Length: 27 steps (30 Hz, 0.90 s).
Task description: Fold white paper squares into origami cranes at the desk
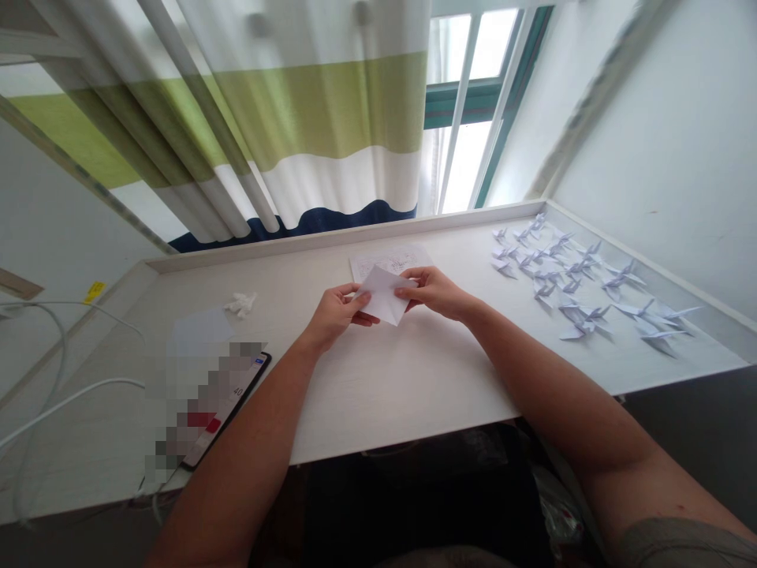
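Folded white paper (383, 294) pinched between left hand (337, 315) and right hand (429, 290) above a white desk (378, 394). Printed sheet (390, 262) just behind. Rows of origami cranes (568, 276) to the right; crumpled tissue (240, 304) and partly pixelated phone (228, 410) to the left. Striped curtain (296, 134) beyond.

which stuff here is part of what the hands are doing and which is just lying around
In use: left hand and right hand holding folded white paper; paper cranes; pale paper square
Lying about: printed sheet; crumpled tissue; phone; white cable
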Motion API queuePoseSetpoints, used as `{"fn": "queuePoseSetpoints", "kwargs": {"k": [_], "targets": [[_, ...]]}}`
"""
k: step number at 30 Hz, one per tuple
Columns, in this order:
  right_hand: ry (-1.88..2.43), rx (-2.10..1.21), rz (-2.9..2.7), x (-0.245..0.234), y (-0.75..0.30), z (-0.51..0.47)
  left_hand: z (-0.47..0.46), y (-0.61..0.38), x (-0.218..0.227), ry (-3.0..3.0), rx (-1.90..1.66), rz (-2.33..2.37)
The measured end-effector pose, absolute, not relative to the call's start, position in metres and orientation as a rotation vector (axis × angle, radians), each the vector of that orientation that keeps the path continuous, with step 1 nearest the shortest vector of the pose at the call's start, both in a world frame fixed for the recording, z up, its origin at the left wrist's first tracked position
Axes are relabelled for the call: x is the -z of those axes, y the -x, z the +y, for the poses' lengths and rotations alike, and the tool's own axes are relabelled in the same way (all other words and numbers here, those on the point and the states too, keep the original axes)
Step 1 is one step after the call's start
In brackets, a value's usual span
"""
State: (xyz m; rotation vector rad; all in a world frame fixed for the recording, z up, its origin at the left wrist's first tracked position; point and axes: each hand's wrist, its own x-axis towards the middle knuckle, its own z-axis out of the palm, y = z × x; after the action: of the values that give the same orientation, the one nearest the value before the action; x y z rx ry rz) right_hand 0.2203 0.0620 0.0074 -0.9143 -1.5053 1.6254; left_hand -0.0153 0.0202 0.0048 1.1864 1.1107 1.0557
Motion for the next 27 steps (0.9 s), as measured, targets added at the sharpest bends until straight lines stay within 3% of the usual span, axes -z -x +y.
{"fn": "queuePoseSetpoints", "kwargs": {"k": [16,27], "targets": [[0.854,-1.693,-1.35,-0.0026,-0.2206,0.0663,0.0216,0.0138,-0.0048,-1.321,-1.335,1.112],[0.786,-1.635,-1.329,-0.0079,-0.2224,0.067,0.0196,0.0145,-0.0116,-1.191,-1.315,1.037]]}}
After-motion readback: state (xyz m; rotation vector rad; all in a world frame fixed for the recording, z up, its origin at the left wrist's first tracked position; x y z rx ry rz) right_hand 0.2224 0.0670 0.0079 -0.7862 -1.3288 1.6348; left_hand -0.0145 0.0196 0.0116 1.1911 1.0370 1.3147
